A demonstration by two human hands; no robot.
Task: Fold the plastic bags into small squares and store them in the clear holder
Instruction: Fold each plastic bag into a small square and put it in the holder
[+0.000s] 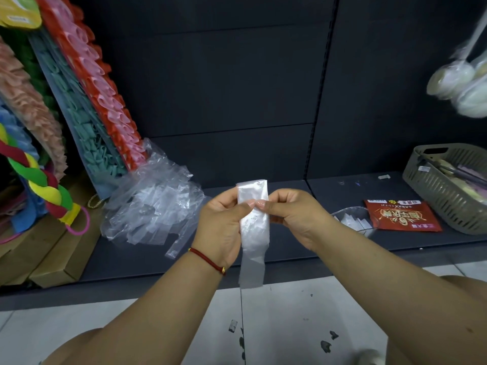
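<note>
Both hands meet mid-air over the dark shelf [276, 243], and it's a double pinch: the left hand [224, 222] and the right hand [295, 214] each clamp thumb and curled fingers on a plastic bag folded into a long narrow strip [253, 225], held upright, top end poking above the thumbs, tail dangling below the shelf edge. A red cord bracelet [208, 259] circles the left wrist. Off to the left on the shelf, a crumpled heap of loose bags [150, 201]. To the right, the clear holder [353, 219] with folded pieces inside, just beside a red packet [403, 216] and a grey slatted basket [448, 191].
</note>
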